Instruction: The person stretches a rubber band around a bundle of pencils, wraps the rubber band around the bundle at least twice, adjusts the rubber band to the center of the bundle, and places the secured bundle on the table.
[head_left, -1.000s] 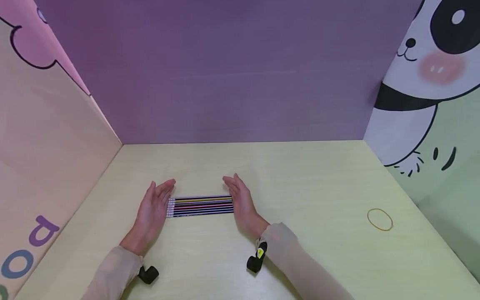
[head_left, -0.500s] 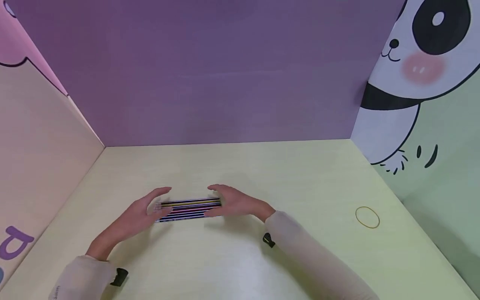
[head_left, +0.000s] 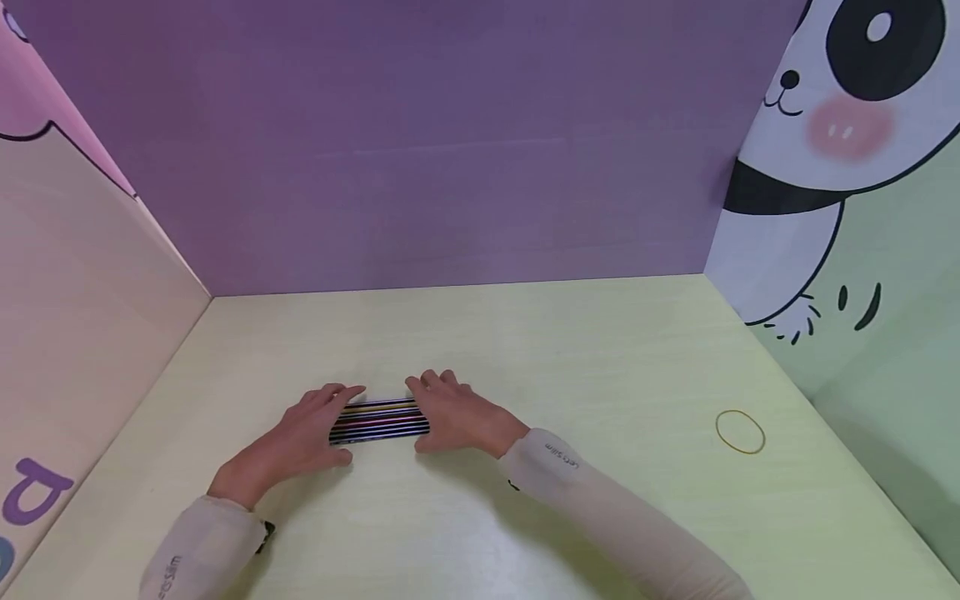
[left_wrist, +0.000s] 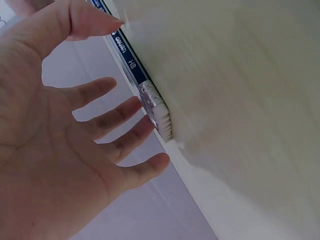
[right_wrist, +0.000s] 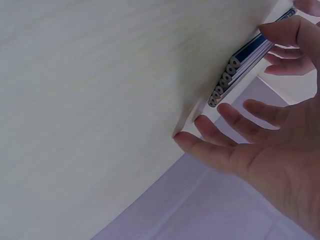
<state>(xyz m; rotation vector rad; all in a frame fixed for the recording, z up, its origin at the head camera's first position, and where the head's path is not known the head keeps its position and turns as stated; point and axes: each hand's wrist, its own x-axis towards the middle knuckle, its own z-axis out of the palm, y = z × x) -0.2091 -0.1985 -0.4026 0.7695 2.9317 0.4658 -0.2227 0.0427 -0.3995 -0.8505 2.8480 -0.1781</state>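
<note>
A row of pencils (head_left: 380, 419) with dark striped barrels lies side by side on the table between my two hands. My left hand (head_left: 303, 433) arches over the left end, its thumb on the near side and its fingers on the far side. In the left wrist view, the nearest pencil (left_wrist: 131, 59) is marked HB and has a white eraser (left_wrist: 159, 111). My right hand (head_left: 461, 417) spans the opposite end, fingers spread and thumb at the near edge. Round unsharpened pencil ends (right_wrist: 223, 79) face it in the right wrist view.
A thin yellowish rubber band (head_left: 740, 432) lies on the right part of the pale table (head_left: 570, 350). A purple wall (head_left: 450, 167) rises at the back. Printed side walls stand left and right, the right one with a panda (head_left: 847, 133).
Upright palms at the pencil ends have turned down over the row, thumbs now on the near side. Since half a second ago, the hands have come closer together. The head view has shifted.
</note>
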